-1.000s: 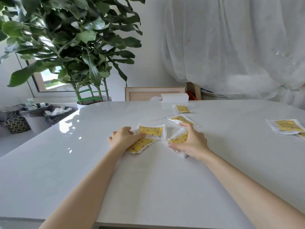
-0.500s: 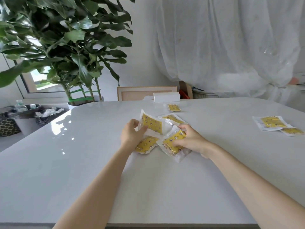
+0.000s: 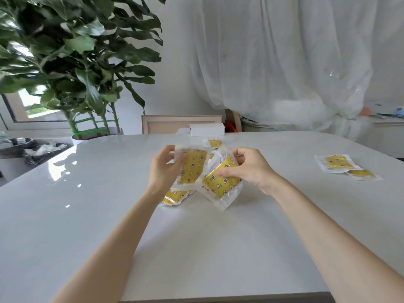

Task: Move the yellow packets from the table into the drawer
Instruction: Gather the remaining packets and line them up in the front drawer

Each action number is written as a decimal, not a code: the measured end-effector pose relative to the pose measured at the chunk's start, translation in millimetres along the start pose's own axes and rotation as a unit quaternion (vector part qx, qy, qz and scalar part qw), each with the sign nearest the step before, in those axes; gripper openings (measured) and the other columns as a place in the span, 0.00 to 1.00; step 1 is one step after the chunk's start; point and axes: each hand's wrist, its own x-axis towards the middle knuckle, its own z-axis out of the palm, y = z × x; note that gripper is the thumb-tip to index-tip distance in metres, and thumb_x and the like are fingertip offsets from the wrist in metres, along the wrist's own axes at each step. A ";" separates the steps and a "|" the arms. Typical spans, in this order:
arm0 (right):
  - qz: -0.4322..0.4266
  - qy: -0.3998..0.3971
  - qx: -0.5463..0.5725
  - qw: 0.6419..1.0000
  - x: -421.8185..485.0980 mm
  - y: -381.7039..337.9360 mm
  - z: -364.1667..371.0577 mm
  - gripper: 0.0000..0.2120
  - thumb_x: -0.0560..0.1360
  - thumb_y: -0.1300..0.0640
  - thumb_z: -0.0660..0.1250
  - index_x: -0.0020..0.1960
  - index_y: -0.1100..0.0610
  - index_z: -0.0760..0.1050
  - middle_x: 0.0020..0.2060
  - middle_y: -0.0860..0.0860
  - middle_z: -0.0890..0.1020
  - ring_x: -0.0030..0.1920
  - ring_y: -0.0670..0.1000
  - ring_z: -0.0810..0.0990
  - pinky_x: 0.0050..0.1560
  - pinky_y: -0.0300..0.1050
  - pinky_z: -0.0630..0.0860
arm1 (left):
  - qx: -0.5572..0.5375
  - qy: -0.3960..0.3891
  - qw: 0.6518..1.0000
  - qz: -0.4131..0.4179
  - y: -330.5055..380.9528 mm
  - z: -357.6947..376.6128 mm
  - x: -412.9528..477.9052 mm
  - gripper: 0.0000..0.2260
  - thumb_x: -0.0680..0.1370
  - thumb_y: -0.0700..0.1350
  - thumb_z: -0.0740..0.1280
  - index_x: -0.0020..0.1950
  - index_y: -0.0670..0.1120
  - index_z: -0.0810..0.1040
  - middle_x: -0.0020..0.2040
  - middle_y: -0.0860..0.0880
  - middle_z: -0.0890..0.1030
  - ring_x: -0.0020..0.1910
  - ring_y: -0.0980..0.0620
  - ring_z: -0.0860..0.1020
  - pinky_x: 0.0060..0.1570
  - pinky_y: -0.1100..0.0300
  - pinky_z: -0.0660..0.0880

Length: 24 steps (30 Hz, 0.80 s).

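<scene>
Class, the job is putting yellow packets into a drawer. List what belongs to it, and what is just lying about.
Job: upright packet in the left hand; tilted packet in the right hand; flat packet beneath them; far packet; two packets at the right; table.
Lying about: white box; plant; wooden frame; bins.

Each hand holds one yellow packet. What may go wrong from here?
1. The left hand holds the upright packet and the right hand the tilted packet; the plastic looks glossy, so one may slip while carried.
2. The flat packet below the left wrist, the far packet near the white box and the two packets at the right could be forgotten.
</scene>
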 end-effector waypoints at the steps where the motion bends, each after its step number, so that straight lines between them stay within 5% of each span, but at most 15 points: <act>1: -0.024 0.002 -0.021 0.999 1.5 -2.0 -0.2 0.18 0.63 0.63 0.80 0.50 0.59 0.79 0.44 0.54 0.85 0.45 0.54 0.85 0.45 0.46 0.82 | -0.014 -0.022 1.000 -0.008 1.3 2.2 -2.0 0.04 0.77 0.44 0.68 0.50 0.45 0.78 0.46 0.46 0.84 0.41 0.50 0.82 0.38 0.62 0.78; 4: -0.069 -0.011 -0.079 0.994 6.6 -3.4 2.2 0.12 0.68 0.58 0.77 0.50 0.57 0.80 0.45 0.49 0.83 0.48 0.52 0.83 0.52 0.49 0.80 | -0.047 -0.091 0.994 -0.040 1.8 7.3 -6.3 0.07 0.77 0.45 0.68 0.53 0.44 0.78 0.48 0.43 0.84 0.45 0.45 0.82 0.45 0.52 0.80; 8: -0.073 0.067 -0.117 0.988 11.0 1.3 10.0 0.17 0.71 0.52 0.75 0.56 0.57 0.78 0.53 0.49 0.69 0.58 0.48 0.70 0.57 0.37 0.67 | -0.084 -0.169 0.980 -0.065 1.8 9.6 -9.7 0.09 0.79 0.46 0.64 0.57 0.44 0.78 0.51 0.42 0.84 0.49 0.42 0.83 0.48 0.48 0.81; 12: -0.073 0.046 -0.058 0.995 6.3 1.1 15.2 0.07 0.70 0.53 0.75 0.44 0.55 0.81 0.44 0.46 0.82 0.45 0.39 0.78 0.45 0.31 0.72 | -0.028 -0.238 0.967 -0.084 -5.2 10.3 -10.9 0.19 0.81 0.55 0.59 0.55 0.40 0.77 0.50 0.41 0.83 0.52 0.38 0.81 0.56 0.42 0.76; 14: -0.075 0.057 -0.048 0.994 5.8 0.5 16.4 0.06 0.69 0.55 0.76 0.45 0.53 0.83 0.43 0.40 0.81 0.44 0.31 0.75 0.40 0.22 0.70 | -0.002 -0.262 0.961 -0.092 -3.7 9.2 -13.2 0.24 0.80 0.61 0.54 0.56 0.44 0.78 0.47 0.49 0.84 0.53 0.46 0.81 0.59 0.48 0.75; 17: -0.064 0.108 -0.026 0.992 10.8 5.4 18.7 0.12 0.65 0.54 0.79 0.47 0.54 0.84 0.46 0.43 0.83 0.47 0.39 0.80 0.46 0.30 0.76 | 0.031 -0.299 0.952 -0.058 -2.9 9.9 -14.5 0.23 0.76 0.63 0.60 0.61 0.48 0.76 0.55 0.48 0.83 0.57 0.49 0.80 0.59 0.49 0.75; 20: -0.037 0.132 0.023 0.990 13.3 6.1 20.7 0.14 0.62 0.54 0.81 0.45 0.56 0.84 0.44 0.48 0.85 0.46 0.48 0.84 0.47 0.41 0.80 | 0.041 -0.285 0.955 -0.070 -3.2 11.4 -12.6 0.13 0.73 0.49 0.73 0.56 0.49 0.78 0.51 0.49 0.84 0.50 0.51 0.83 0.55 0.52 0.78; 24: -0.055 0.122 0.055 0.990 15.9 -1.3 25.3 0.12 0.60 0.55 0.82 0.41 0.53 0.83 0.41 0.50 0.86 0.45 0.51 0.85 0.48 0.45 0.81 | 0.049 -0.242 0.966 -0.074 0.4 7.7 -8.3 0.11 0.72 0.45 0.74 0.53 0.47 0.79 0.49 0.49 0.85 0.47 0.51 0.83 0.51 0.56 0.80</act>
